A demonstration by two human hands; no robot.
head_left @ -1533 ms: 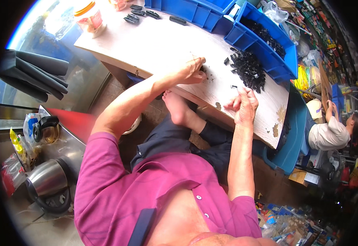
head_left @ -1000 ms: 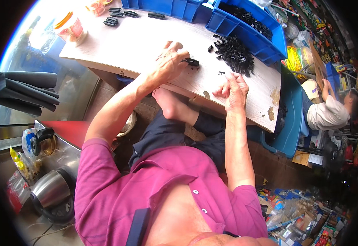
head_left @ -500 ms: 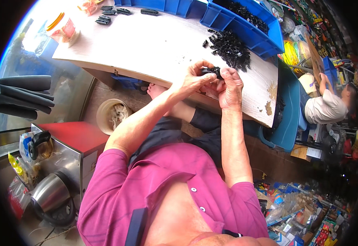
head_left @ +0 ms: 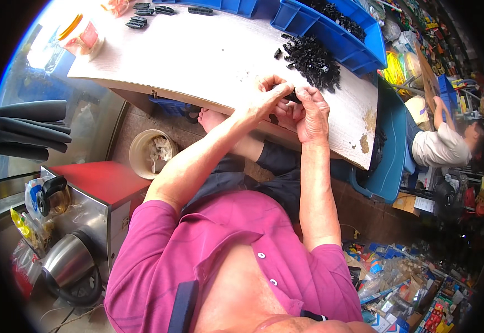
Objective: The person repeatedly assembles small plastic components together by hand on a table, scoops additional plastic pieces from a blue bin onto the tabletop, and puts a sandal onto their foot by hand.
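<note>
My left hand (head_left: 265,101) and my right hand (head_left: 312,115) meet over the table's near edge, fingertips pinched together. Between them is a small black plastic part (head_left: 293,97), mostly hidden by the fingers; its exact kind does not show. Just beyond my right hand lies a heap of small black plastic pieces (head_left: 313,62) on the pale wooden table (head_left: 197,61). Several longer black ribbed pieces (head_left: 200,10) rest along the table's far left side.
Behind the heap stands a blue bin (head_left: 358,64) with more black pieces. A plastic jar (head_left: 81,41) occupies the table's left corner. Right of the table is a teal tub (head_left: 389,166); below left, a waste bucket (head_left: 142,155). Another person (head_left: 442,144) sits far right.
The fingers of both hands have closed in around the black part, so less of it shows now. The heap and the bins stay as they were.
</note>
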